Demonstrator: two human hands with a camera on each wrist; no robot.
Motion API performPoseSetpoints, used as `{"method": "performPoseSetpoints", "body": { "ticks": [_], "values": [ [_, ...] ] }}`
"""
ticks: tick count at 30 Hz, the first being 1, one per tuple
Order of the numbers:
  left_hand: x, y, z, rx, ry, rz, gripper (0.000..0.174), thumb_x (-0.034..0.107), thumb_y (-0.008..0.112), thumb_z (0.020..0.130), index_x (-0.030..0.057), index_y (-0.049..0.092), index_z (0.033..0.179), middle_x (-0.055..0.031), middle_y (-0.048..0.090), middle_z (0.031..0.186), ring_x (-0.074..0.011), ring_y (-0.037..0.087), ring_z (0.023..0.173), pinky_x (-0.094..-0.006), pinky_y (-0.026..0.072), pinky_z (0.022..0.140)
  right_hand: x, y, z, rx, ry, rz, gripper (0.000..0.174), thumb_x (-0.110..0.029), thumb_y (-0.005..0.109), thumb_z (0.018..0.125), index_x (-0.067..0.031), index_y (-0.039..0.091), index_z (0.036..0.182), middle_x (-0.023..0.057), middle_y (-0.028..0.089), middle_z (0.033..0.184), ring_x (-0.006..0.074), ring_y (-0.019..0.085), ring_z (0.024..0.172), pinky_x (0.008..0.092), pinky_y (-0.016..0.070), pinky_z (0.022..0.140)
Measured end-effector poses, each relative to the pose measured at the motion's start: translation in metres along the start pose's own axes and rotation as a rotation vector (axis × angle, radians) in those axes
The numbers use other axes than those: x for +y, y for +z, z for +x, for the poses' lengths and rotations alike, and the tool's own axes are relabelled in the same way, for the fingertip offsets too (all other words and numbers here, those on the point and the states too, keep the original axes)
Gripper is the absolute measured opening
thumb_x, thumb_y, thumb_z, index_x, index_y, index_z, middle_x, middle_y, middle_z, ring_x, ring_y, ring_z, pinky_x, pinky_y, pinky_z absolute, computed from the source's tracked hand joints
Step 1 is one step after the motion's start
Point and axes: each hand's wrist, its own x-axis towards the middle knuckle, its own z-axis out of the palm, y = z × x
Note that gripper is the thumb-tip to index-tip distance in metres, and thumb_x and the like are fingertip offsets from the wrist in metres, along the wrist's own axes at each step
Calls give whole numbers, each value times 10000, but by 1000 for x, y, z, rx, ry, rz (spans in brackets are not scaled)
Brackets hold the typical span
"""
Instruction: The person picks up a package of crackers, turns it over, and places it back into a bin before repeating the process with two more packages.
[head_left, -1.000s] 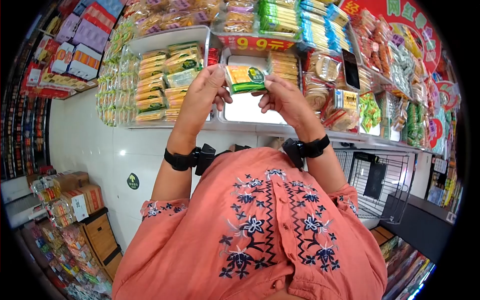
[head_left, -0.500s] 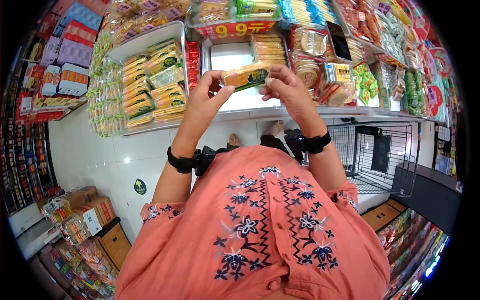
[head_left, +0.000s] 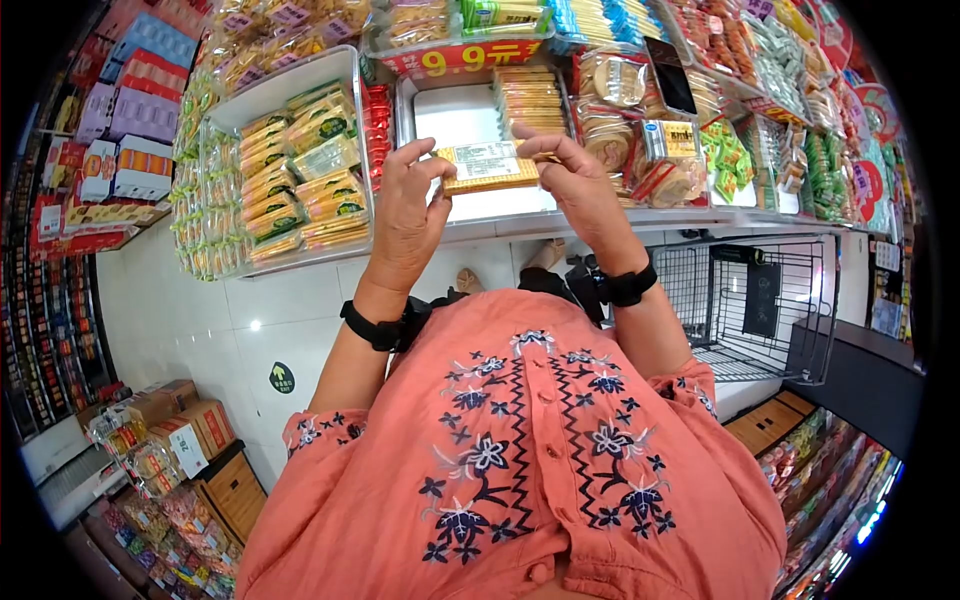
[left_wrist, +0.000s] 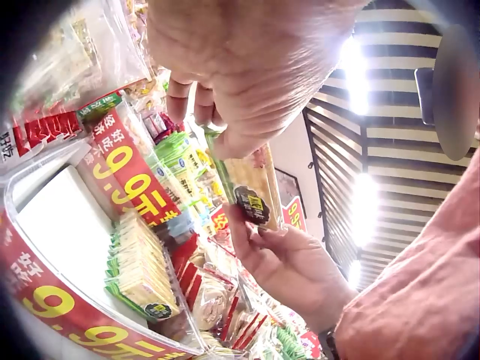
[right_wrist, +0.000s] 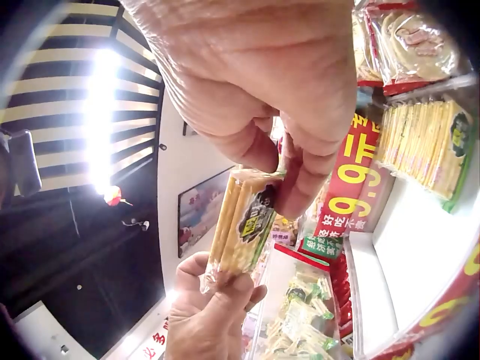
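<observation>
A clear-wrapped pack of crackers (head_left: pixel 490 165) is held up over a white-bottomed tray (head_left: pixel 440 102), its white printed label facing the head camera. My left hand (head_left: pixel 408 210) pinches the pack's left end, thumb low and fingers above. At the opposite end, my right hand (head_left: pixel 585 190) grips it with thumb and fingers. From the right wrist, the pack's other face (right_wrist: pixel 251 221) shows a dark logo and a green edge; the left hand's thumb (right_wrist: pixel 232 292) lies across its lower end. Similar packs (head_left: pixel 530 105) stand in a row at the tray's right side.
Left of the tray is a clear bin of similar packs (head_left: pixel 325 160), with red packets (head_left: pixel 378 130) between. A red price sign (head_left: pixel 460 58) runs behind. To the right are bagged round crackers (head_left: pixel 610 130), a black phone (head_left: pixel 670 75) and a wire shopping cart (head_left: pixel 720 300).
Both hands have turned the pack over: its logo side faced the head camera earlier, and now its labelled back does. The view has also shifted, bringing the shelf lower in the frame.
</observation>
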Motion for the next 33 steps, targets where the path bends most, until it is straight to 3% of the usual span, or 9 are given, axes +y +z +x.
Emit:
{"method": "performPoseSetpoints", "body": {
  "ticks": [4, 7, 10, 11, 17, 23, 26, 29, 33],
  "values": [
    [-1, 7, 4, -14, 33, 78, 324, -5, 711, 833, 70, 594, 1125, -137, 575, 1222, -289, 582, 1119, -361, 485, 919, 2, -6, -1, 9, 92, 17, 261, -45, 527, 946, 7, 638, 1177, 111, 620, 1260, 160, 634, 1086, 291, 539, 933],
    [-16, 23, -3, -180, -156, -67, 275, 70, 727, 874, 51, 615, 1125, -105, 600, 1113, -216, 618, 962, -309, 513, 752, 16, -18, -3, 34, 218, -44, 296, -36, 520, 936, 46, 616, 1204, 106, 638, 1189, 180, 685, 1000, 298, 586, 866],
    [-36, 50, -14, -239, -220, -155, 265, 88, 722, 886, 33, 621, 1125, -87, 602, 1047, -166, 615, 868, -277, 497, 642, 32, -29, -10, 59, 312, -126, 326, -25, 500, 928, 55, 609, 1224, 117, 641, 1185, 203, 703, 980, 300, 592, 824],
    [-36, 55, -16, -264, -256, -181, 273, 85, 711, 890, 26, 619, 1140, -105, 603, 1029, -192, 620, 884, -295, 506, 680, 31, -32, -13, 59, 329, -189, 337, -28, 489, 952, 63, 567, 1268, 127, 633, 1179, 199, 693, 1016, 279, 580, 851],
    [-57, 96, -15, -353, -255, -123, 236, 98, 687, 898, 23, 617, 1111, -135, 595, 1009, -254, 627, 885, -351, 516, 729, 50, -63, -24, 181, 337, -199, 357, -35, 478, 915, 54, 603, 1237, 151, 646, 1179, 213, 700, 974, 287, 581, 801],
    [-63, 130, -2, -414, -201, -86, 264, 98, 685, 881, 7, 569, 1100, -183, 580, 1030, -335, 610, 914, -405, 504, 793, 59, -75, -24, 143, 240, -408, 308, -56, 498, 908, 56, 659, 1145, 149, 708, 1058, 221, 695, 942, 334, 546, 840],
    [-66, 142, 2, -415, -186, -67, 284, 95, 678, 881, 1, 539, 1110, -191, 576, 1032, -357, 601, 925, -421, 497, 815, 60, -75, -20, 106, 88, -698, 304, -64, 511, 887, 40, 677, 1120, 189, 715, 1030, 289, 697, 947, 378, 531, 868],
    [-69, 153, 2, -426, -202, -71, 292, 93, 680, 878, -7, 522, 1102, -196, 573, 1038, -360, 598, 921, -428, 496, 812, 72, -74, -17, 66, 17, -797, 287, -95, 522, 901, 25, 669, 1116, 184, 694, 1054, 299, 678, 976, 376, 520, 884],
    [-73, 162, 1, -416, -209, -38, 290, 95, 689, 874, -15, 512, 1077, -199, 573, 1017, -349, 604, 913, -420, 502, 812, 80, -70, -10, 6, 6, -881, 277, -91, 530, 888, 21, 676, 1095, 223, 685, 1074, 375, 654, 1012, 414, 516, 893]
  ]
}}
